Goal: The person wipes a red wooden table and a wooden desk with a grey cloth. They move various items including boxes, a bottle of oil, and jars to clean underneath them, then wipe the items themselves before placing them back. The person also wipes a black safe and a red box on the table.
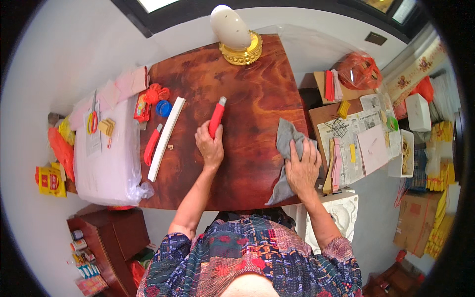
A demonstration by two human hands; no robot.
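My left hand [210,146] is closed around the lower end of a red utility knife [216,118], whose silvery tip points away from me over the dark red-brown wooden table [242,148]. On the table's right side, my right hand [303,171] rests over a crumpled grey cloth [283,185], its fingers bent onto the fabric. Part of the cloth is hidden under that hand. Left of my left hand lies a long white strip [166,138], slanting away from me. Beside it is a second red utility knife [152,146].
A blue lid [163,108] and a red packet [142,108] lie at the left, near a plastic-wrapped stack [106,168] with scissors [92,121] on top. A white egg-shaped object [231,28] stands on a gold base at the back. Newspaper [341,143] covers a surface at right.
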